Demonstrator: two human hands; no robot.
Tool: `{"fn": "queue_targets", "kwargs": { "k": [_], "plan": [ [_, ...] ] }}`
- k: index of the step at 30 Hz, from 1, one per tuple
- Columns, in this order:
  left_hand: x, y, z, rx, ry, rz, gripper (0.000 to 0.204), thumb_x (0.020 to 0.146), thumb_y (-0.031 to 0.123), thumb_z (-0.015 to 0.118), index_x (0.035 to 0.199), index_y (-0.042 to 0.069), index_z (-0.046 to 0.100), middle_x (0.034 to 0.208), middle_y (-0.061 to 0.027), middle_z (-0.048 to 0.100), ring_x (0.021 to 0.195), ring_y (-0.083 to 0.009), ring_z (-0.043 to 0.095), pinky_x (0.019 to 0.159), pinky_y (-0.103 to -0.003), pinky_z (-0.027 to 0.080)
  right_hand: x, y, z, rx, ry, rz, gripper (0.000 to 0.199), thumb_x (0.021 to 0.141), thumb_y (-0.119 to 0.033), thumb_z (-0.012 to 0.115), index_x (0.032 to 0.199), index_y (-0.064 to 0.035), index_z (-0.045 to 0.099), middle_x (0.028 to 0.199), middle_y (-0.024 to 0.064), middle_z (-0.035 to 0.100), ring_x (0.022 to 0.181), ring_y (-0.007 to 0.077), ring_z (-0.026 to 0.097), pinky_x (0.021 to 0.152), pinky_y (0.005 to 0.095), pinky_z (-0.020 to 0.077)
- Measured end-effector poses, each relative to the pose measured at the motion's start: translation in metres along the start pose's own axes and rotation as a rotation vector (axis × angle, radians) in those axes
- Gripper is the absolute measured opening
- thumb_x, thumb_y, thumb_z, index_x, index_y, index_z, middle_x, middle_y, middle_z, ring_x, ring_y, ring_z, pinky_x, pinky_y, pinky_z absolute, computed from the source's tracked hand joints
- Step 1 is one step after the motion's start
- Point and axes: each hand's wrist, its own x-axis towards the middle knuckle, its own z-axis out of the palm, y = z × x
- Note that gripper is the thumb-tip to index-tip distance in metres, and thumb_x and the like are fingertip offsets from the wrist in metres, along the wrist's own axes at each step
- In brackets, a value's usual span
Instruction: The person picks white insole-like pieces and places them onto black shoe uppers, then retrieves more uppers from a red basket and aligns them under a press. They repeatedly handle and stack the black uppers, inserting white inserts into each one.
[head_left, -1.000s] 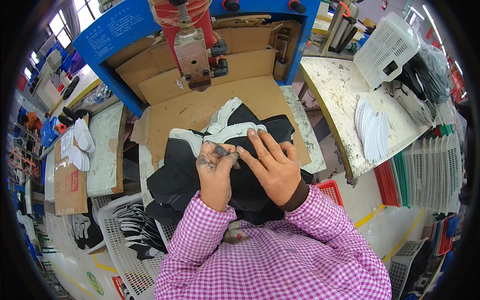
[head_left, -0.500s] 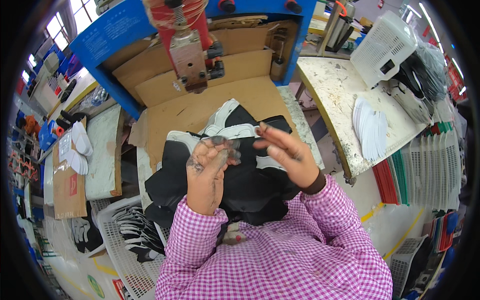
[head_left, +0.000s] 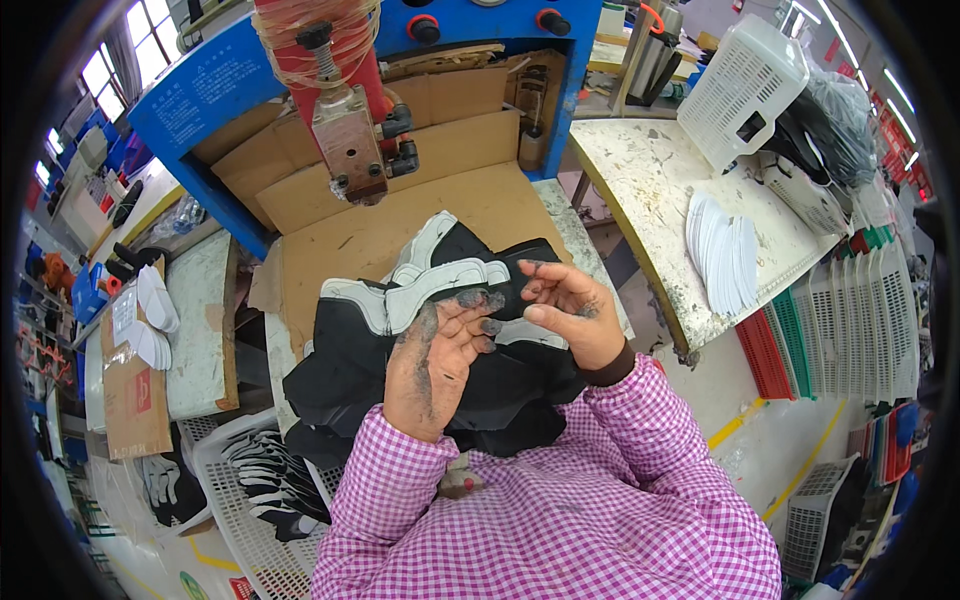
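Note:
A pile of black fabric pieces point(head_left: 350, 370) with white padded trims point(head_left: 440, 280) lies on a cardboard-covered table point(head_left: 340, 240). My left hand point(head_left: 435, 365), smeared with black grime, hovers just over the pile; its fingers are bent and its fingertips are close to a white trim. Whether it pinches anything is unclear. My right hand point(head_left: 570, 310) is raised beside it, palm turned toward me, fingers loosely curled and apart, with nothing visible in it. The fingertips of the two hands nearly meet.
A blue press frame point(head_left: 210, 90) with a red and metal head point(head_left: 350, 150) hangs over the table's far side. White flat cut-outs point(head_left: 722, 250) are stacked on the right bench, with white plastic baskets point(head_left: 745, 90) behind. A mesh basket point(head_left: 255, 480) of black-and-white pieces sits lower left.
Both hands were pressed flat on the pile a second ago. They have lifted off it, and the right hand has turned palm up beside the left.

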Motion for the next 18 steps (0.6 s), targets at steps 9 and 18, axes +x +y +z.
{"fn": "queue_targets", "kwargs": {
  "k": [9, 18],
  "plan": [
    [-0.003, -0.01, 0.005, 0.114, -0.053, 0.056, 0.037, 0.099, 0.029, 0.044, 0.115, -0.004, 0.053, 0.114, -0.018, 0.06, 0.102, -0.0241, 0.057, 0.086, -0.034, 0.045, 0.006, -0.018, 0.018, -0.794, 0.065, -0.425, 0.018, 0.069, -0.003, 0.075, 0.084, 0.0, 0.065, 0.103, 0.012, 0.06, 0.099, 0.023, 0.056, 0.086, 0.0329, 0.0442],
    [-0.004, -0.01, 0.005, 0.184, 0.062, 0.145, 0.03, 0.101, 0.026, 0.039, 0.103, 0.0, 0.053, 0.108, -0.0233, 0.064, 0.09, -0.0271, 0.064, 0.081, -0.035, 0.047, 0.006, -0.023, 0.004, -0.409, 0.052, -0.14, 0.004, 0.076, -0.001, 0.065, 0.078, -0.0004, 0.061, 0.104, 0.0104, 0.06, 0.101, 0.0233, 0.056, 0.091, 0.0346, 0.041]
  ]
}}
